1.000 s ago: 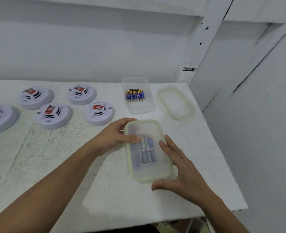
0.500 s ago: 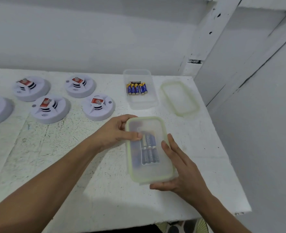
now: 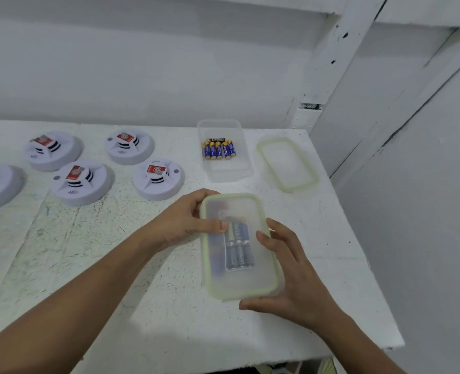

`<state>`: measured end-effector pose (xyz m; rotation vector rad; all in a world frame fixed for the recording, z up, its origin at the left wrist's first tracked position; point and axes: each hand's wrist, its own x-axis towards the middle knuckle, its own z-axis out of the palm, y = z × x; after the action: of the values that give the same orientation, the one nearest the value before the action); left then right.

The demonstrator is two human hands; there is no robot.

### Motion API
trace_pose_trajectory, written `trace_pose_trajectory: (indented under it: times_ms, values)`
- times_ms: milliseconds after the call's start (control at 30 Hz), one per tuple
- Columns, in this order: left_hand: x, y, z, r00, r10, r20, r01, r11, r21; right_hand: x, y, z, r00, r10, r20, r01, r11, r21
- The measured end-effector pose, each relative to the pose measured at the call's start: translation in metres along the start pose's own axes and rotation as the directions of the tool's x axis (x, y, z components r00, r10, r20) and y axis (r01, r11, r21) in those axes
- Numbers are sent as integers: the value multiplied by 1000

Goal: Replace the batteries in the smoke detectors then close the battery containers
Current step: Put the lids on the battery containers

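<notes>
The lidded container (image 3: pixel 238 247), cloudy plastic with a pale green rim, shows dark blue batteries (image 3: pixel 239 248) through its lid, near the table's (image 3: pixel 169 319) front edge. The left hand (image 3: pixel 188 220) grips its far left side and the right hand (image 3: pixel 291 276) clasps its near right corner. Behind stand an open container (image 3: pixel 225 151) of batteries, a loose lid (image 3: pixel 287 163) and five smoke detectors (image 3: pixel 157 179).

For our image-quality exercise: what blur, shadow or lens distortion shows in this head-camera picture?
Head view: soft, even light; a faint shadow lies under the lidded container; wide-angle bending curves the table edge and wall beams; batteries look hazy through the frosted lid; both forearms are slightly soft.
</notes>
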<state>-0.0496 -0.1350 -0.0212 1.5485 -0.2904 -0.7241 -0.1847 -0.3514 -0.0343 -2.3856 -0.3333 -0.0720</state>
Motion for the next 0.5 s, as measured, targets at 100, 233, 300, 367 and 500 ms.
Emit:
trace_pose_trajectory:
  times_ms: [100,233,300,367,500]
  values:
    - [0,3,-1,1000,-2,1,2,999,51,3,-4,-10,998,33,46,-39,990,137]
    - [4,15,-5,999,-38,-4,38,985,168,12,-1,-20,995,103,3,-97,928,360]
    - [6,27,-5,999,-48,6,44,949,312,21,5,-23,984,175,-36,-144,893,426]
    - [8,43,-4,999,-50,10,39,876,481,33,12,-28,970,242,-36,-197,859,473]
    - [13,71,13,999,30,-10,-13,658,753,57,25,-43,928,371,-30,-306,806,506]
